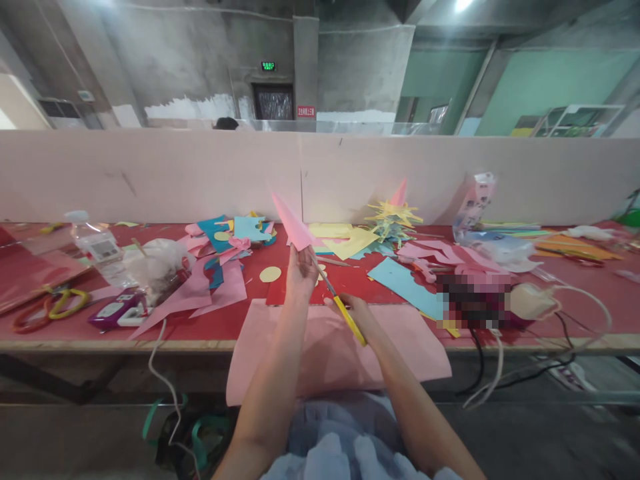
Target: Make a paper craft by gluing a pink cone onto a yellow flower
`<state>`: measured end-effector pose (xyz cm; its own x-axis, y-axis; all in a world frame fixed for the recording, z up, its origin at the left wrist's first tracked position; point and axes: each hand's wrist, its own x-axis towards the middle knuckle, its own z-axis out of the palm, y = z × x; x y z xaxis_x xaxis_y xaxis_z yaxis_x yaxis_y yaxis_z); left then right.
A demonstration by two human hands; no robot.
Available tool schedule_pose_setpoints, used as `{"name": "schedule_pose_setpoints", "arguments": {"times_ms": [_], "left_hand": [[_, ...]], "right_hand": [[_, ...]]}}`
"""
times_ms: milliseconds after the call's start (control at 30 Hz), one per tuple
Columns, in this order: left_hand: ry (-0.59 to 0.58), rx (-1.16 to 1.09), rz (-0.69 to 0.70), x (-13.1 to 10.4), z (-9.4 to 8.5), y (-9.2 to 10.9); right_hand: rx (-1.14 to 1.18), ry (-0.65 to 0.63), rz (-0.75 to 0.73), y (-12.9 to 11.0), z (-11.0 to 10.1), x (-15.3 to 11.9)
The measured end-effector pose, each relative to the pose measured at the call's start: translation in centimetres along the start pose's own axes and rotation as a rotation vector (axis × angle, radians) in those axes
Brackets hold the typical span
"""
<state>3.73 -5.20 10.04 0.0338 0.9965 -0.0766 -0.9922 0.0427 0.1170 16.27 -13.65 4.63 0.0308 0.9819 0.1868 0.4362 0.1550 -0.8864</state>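
Gripping on both sides

The left arm (pixel 273 373) stretches forward, left hand (pixel 301 272) upturned and gripping at the far end. The right arm (pixel 413 390) slants inward from near right, right hand (pixel 358 312) nearer, curled.

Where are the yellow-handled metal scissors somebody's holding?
In the head view's middle, the right hand holds the scissors, tips near the pink paper cone.

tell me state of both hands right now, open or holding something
Left hand: closed, holding the pink paper cone.
Right hand: closed, holding the yellow-handled scissors.
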Motion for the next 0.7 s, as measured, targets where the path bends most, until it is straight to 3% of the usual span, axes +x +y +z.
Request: {"name": "schedule_pose_setpoints", "arguments": {"times_ms": [67,167,300,500,700], "left_hand": [[0.010,0.026,0.018,0.4,-0.1,0.6],[0.054,0.114,-0.003,1.3,-0.9,1.0],[0.080,0.169,-0.024,2.7,-3.0,0.8],[0.115,0.258,-0.046,4.1,-6.7,-0.1],[0.087,0.284,-0.023,4.3,-7.7,-0.3]], "right_hand": [[-0.095,0.035,0.009,0.2,-0.7,0.2],[-0.284,0.183,0.008,1.1,-2.4,1.0],[-0.599,0.219,0.125,2.9,-5.5,2.4],[-0.743,0.271,0.241,5.0,-9.3,5.8],[-0.812,0.261,0.250,6.5,-10.6,9.0]]}}
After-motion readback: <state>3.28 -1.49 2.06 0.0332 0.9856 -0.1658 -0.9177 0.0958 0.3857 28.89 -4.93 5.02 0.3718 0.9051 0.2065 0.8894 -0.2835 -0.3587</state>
